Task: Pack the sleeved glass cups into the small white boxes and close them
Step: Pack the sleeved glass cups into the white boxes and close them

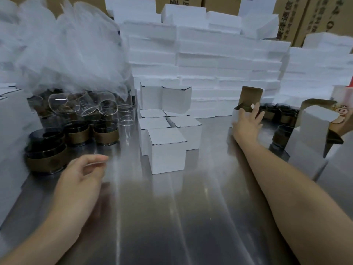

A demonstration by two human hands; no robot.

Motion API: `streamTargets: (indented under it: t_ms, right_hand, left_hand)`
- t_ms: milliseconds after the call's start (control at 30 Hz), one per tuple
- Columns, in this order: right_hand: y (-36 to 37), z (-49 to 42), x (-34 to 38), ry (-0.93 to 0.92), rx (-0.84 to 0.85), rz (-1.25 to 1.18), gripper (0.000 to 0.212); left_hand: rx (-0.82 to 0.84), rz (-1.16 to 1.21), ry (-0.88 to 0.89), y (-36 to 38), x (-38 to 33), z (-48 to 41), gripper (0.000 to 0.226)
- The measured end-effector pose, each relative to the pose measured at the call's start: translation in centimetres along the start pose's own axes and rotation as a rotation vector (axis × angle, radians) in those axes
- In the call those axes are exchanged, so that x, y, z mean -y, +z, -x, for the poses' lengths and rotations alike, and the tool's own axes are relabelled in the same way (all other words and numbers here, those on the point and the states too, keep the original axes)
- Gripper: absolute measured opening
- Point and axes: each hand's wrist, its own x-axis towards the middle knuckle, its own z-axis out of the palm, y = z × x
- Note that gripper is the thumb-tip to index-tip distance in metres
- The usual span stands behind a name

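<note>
Several dark glass cups with brown sleeves [45, 152] stand at the left of the steel table [172, 207]. My left hand [80, 178] hovers just right of the nearest one, fingers relaxed, holding nothing. Closed small white boxes [168, 150] are piled at the centre. My right hand [247, 125] reaches out with spread fingers and touches an open white box [246, 104] with its brown-lined lid flap raised. More sleeved cups [280, 138] stand at the right.
Clear unsleeved glasses [84, 106] and crumpled white wrapping [72, 50] lie at the back left. A wall of flat white box blanks [219, 64] fills the back. Another open box [315, 121] stands at the right, brown cartons behind.
</note>
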Motion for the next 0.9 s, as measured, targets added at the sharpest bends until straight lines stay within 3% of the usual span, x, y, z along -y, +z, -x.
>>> streamTargets:
  t_ms: [100,200,333,567,767,900]
  right_hand:
    - [0.1,-0.1,0.0,-0.035,-0.013,-0.077,0.037]
    - [-0.8,1.0,0.3,-0.010,-0.053,-0.333,0.048]
    - [-2.7,4.2,1.0,0.071,-0.149,-0.328,0.052]
    - [-7.2,13.3,3.8,0.018,-0.223,-0.424,0.021]
    - [-12.8,21.8,10.0,-0.341,-0.374,-0.672,0.029]
    - [-15.0,25.5,14.6,-0.743,-0.181,-0.711,0.030]
  left_hand:
    - [-0.010,-0.026,0.066,0.1,0.2,-0.1,0.029]
    - [0.008,-0.121,0.127,0.2,0.0,0.0,0.030]
    - [0.024,-0.134,0.161,0.1,-0.1,0.0,0.029]
    - [0.052,-0.167,0.175,-0.3,-1.0,0.9,0.022]
    - [0.094,-0.092,0.292,-1.0,-1.9,2.6,0.022]
    - [-0.025,0.098,0.196,-1.2,-2.0,2.2,0.026]
